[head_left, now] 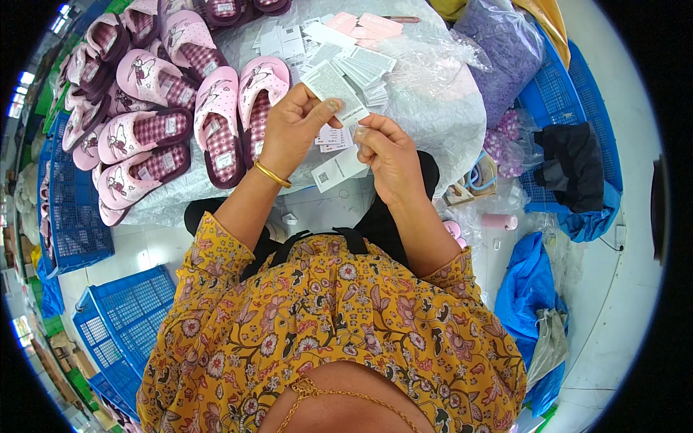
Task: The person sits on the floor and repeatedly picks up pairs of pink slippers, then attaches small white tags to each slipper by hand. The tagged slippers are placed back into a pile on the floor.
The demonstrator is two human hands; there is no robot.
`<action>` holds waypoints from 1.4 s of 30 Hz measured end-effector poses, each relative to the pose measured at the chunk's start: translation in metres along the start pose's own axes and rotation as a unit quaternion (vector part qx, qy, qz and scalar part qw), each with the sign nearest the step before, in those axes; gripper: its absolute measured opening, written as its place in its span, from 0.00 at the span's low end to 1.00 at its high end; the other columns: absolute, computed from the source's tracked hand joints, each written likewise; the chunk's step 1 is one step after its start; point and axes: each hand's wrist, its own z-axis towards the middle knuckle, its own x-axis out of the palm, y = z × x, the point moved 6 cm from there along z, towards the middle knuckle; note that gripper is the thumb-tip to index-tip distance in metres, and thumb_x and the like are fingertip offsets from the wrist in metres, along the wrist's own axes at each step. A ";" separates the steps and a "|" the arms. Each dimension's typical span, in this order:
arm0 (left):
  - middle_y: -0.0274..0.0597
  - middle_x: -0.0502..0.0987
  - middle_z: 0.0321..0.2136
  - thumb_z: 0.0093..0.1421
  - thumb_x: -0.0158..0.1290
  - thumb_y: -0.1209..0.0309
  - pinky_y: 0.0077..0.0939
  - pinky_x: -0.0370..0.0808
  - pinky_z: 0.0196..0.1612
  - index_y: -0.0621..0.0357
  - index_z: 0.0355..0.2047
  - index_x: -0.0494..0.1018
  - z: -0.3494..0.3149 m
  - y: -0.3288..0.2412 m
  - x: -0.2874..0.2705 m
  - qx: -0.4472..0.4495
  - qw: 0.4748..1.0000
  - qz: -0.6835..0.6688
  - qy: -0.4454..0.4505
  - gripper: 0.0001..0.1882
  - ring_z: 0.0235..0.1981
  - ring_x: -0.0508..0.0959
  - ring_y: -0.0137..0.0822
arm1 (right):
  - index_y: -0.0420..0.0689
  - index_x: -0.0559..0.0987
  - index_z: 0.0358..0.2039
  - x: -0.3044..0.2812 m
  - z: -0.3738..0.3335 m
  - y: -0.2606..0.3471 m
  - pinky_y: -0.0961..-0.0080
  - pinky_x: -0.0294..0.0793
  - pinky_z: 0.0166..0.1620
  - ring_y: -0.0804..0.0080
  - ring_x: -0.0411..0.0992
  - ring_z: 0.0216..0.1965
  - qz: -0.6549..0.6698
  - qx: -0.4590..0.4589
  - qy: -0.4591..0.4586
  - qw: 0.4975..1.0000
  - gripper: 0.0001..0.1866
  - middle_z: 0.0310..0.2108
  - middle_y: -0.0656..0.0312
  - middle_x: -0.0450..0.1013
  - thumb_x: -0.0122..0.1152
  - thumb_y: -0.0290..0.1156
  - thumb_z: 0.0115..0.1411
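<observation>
My left hand (299,123), with a gold bangle at its wrist, pinches a white printed paper tag (333,88) between thumb and fingers. Close beside it, my right hand (390,155) is closed on another white tag (338,170) with a square code, which hangs below the fingers. A further small label (333,138) shows between the two hands; which hand has it, I cannot tell. Just left of my left hand, a pair of pink slippers (215,97) with checked insoles lies on the plastic-covered table (437,119). Loose white tags (364,66) lie in a pile beyond my hands.
More pink slippers (144,133) are stacked at the left of the table. Pink cards (379,26) lie at the far side. A purple plastic-wrapped bundle (498,54) and blue crates (556,101) stand at the right. Another blue crate (137,303) sits on the floor at left.
</observation>
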 end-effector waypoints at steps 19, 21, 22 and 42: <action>0.35 0.80 0.44 0.61 0.51 0.79 0.21 0.72 0.46 0.60 0.47 0.77 -0.044 0.002 -0.032 -0.066 0.955 0.099 0.271 0.14 0.43 0.77 0.26 | 0.39 0.79 0.38 -0.007 -0.024 0.010 0.87 0.68 0.33 0.88 0.68 0.29 -0.290 -0.099 0.091 0.947 0.07 0.29 0.69 0.75 0.64 0.22 0.58; 0.35 0.79 0.41 0.64 0.52 0.75 0.20 0.72 0.46 0.60 0.46 0.78 -0.045 0.001 -0.025 -0.069 0.959 0.078 0.262 0.11 0.42 0.76 0.24 | 0.39 0.80 0.37 0.004 -0.031 0.012 0.87 0.69 0.32 0.88 0.69 0.28 -0.350 -0.115 0.114 0.923 0.07 0.29 0.68 0.75 0.64 0.22 0.57; 0.34 0.79 0.38 0.65 0.53 0.70 0.20 0.72 0.45 0.61 0.46 0.78 -0.045 -0.001 -0.018 -0.058 0.954 0.083 0.282 0.11 0.41 0.76 0.24 | 0.38 0.80 0.35 0.007 -0.032 0.013 0.86 0.69 0.31 0.87 0.69 0.27 -0.359 -0.140 0.115 0.916 0.06 0.29 0.67 0.76 0.65 0.23 0.56; 0.40 0.73 0.25 0.54 0.57 0.75 0.33 0.69 0.34 0.59 0.28 0.75 -0.040 -0.041 0.004 0.202 0.914 0.291 0.197 0.02 0.31 0.72 0.42 | 0.41 0.79 0.41 0.009 -0.027 0.018 0.82 0.72 0.40 0.83 0.72 0.34 -0.353 -0.118 0.183 0.910 0.11 0.35 0.66 0.77 0.66 0.27 0.58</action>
